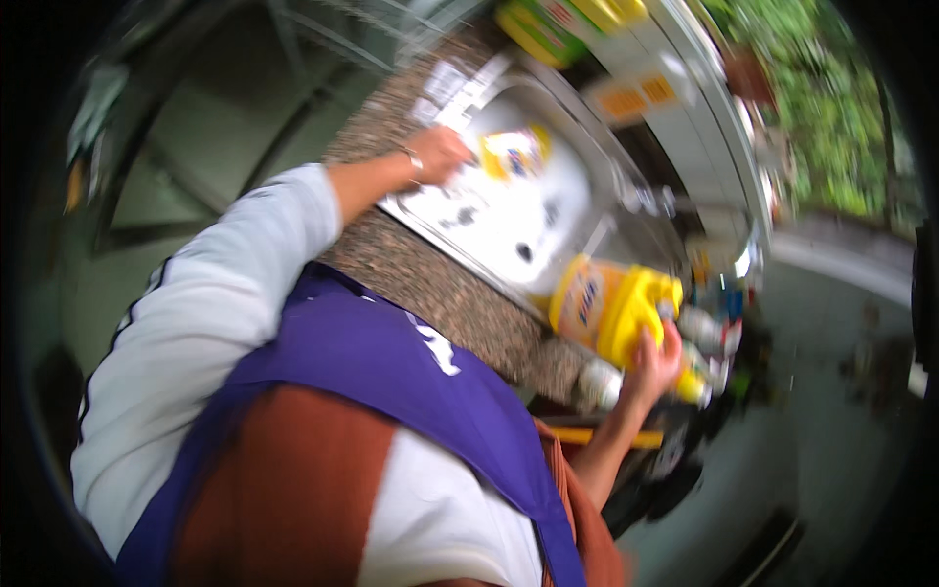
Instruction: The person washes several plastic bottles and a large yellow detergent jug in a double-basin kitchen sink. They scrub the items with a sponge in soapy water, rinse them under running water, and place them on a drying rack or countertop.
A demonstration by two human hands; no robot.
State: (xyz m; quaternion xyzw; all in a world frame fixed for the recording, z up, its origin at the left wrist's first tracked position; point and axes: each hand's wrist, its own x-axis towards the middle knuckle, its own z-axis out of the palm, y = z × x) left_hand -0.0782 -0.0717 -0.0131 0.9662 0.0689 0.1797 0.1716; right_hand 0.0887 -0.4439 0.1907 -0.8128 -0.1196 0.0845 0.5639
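Note:
My right hand (655, 361) is closed around the handle of a yellow plastic jug (596, 307) with a printed label. The jug lies on its side in the view, over the near right corner of a stainless steel sink (495, 273). At the sink's left rim is my left hand (441, 154), a bracelet at its wrist and its fingers curled; blur hides whether anything is between them. Just beyond it, in the basin, a yellow object with a printed label (517, 152) shows, perhaps a pack or bottle. Dark spots mark the bright basin.
A granite countertop (433, 286) runs along the sink. A faucet (649, 199) stands at the far side. White paper-like items (445, 84) lie left of the basin, a green and yellow container (546, 33) behind. A white bottle (600, 383) and several other bottles (700, 329) stand right.

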